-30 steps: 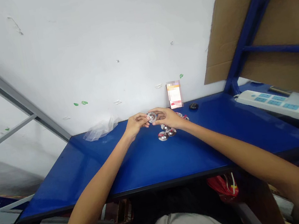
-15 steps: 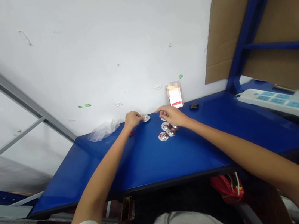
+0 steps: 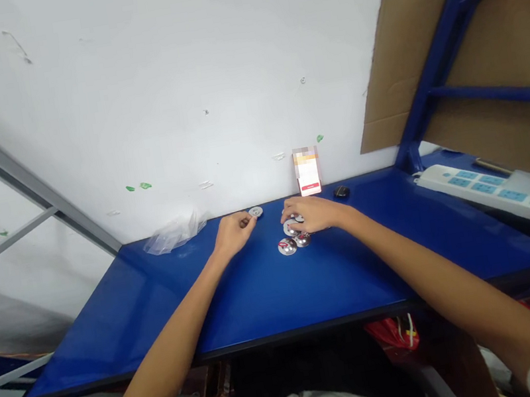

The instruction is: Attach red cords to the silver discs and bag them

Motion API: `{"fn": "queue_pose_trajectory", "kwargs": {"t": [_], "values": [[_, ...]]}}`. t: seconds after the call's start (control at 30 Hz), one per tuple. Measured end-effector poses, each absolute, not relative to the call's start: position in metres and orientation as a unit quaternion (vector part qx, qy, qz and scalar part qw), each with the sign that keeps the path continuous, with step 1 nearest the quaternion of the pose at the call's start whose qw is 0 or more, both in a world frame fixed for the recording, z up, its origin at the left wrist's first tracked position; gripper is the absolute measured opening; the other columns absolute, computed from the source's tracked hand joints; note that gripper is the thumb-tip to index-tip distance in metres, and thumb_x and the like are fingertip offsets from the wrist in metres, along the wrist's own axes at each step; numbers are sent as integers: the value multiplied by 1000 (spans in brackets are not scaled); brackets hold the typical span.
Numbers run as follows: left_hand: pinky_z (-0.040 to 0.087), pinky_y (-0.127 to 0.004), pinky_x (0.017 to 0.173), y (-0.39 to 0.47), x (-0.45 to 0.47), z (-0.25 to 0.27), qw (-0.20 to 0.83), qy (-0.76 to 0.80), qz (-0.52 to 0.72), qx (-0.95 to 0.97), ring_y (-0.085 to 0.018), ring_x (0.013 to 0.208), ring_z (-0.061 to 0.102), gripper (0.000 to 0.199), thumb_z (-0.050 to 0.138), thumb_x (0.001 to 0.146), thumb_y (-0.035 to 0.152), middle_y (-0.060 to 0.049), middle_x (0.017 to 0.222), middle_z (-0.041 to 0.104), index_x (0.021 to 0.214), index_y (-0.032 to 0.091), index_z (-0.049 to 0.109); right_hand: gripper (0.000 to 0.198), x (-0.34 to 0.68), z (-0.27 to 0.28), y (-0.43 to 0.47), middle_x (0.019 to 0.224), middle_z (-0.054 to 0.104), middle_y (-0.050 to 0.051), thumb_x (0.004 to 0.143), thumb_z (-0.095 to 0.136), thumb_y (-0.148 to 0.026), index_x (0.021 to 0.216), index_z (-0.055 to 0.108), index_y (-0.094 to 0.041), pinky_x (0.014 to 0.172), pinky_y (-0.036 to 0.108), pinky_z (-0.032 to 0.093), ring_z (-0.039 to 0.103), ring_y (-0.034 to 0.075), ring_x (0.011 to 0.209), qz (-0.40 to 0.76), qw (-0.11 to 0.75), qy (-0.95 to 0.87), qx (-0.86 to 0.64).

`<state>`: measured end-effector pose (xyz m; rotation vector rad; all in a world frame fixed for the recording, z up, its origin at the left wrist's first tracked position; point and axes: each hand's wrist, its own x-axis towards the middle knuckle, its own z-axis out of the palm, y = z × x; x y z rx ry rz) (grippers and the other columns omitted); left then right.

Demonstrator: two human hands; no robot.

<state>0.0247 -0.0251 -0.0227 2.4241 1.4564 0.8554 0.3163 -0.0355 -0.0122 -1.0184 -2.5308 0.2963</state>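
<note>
My left hand [image 3: 235, 233] is closed in a pinch, its thumb and fingertips at the near left edge of a small round metal disc [image 3: 256, 211] by the back of the blue table. Over a small heap of similar discs, my right hand [image 3: 311, 212] curls its fingers down onto a pale-rimmed disc [image 3: 292, 227]. Shiny domed discs with red marks or cords, one of them a front disc [image 3: 287, 246], lie below the fingers. Part of the heap is hidden under my right hand.
A lit phone [image 3: 308, 175] leans against the white wall behind the discs. A small black object [image 3: 341, 192] sits to its right, and a crumpled clear plastic bag [image 3: 174, 233] lies at the left. A white power strip [image 3: 500, 191] rests on the right side.
My right hand has come down and nearer, onto the heap of discs. My left hand has shifted slightly, covering the red item seen earlier. The left disc shows a flatter face. The view has shifted a little.
</note>
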Motion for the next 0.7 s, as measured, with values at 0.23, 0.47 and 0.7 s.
{"fn": "queue_pose_trajectory", "kwargs": {"t": [0.23, 0.47, 0.7], "values": [[43, -31, 73, -38, 36, -21, 118, 454, 315, 825, -19, 73, 62, 34, 58, 103, 43, -3, 82, 76, 84, 20, 75, 20, 317, -21, -22, 97, 78, 4, 90, 71, -17, 96, 88, -27, 72, 28, 47, 70, 19, 80, 133, 159, -917, -340], [45, -31, 72, -48, 44, -27, 171, 422, 326, 828, -18, 71, 62, 32, 62, 101, 40, -2, 79, 75, 82, 20, 77, 9, 320, -22, -18, 90, 80, 4, 86, 79, -23, 84, 87, -26, 74, 31, 51, 72, 21, 78, 185, 230, -881, -370], [53, -30, 71, -49, 51, -35, 289, 415, 342, 792, -18, 74, 67, 25, 66, 99, 42, -4, 89, 78, 98, 20, 78, 16, 312, -16, -28, 95, 82, 5, 95, 73, -35, 95, 86, -25, 81, 34, 56, 75, 23, 87, 213, 349, -836, -365]]}}
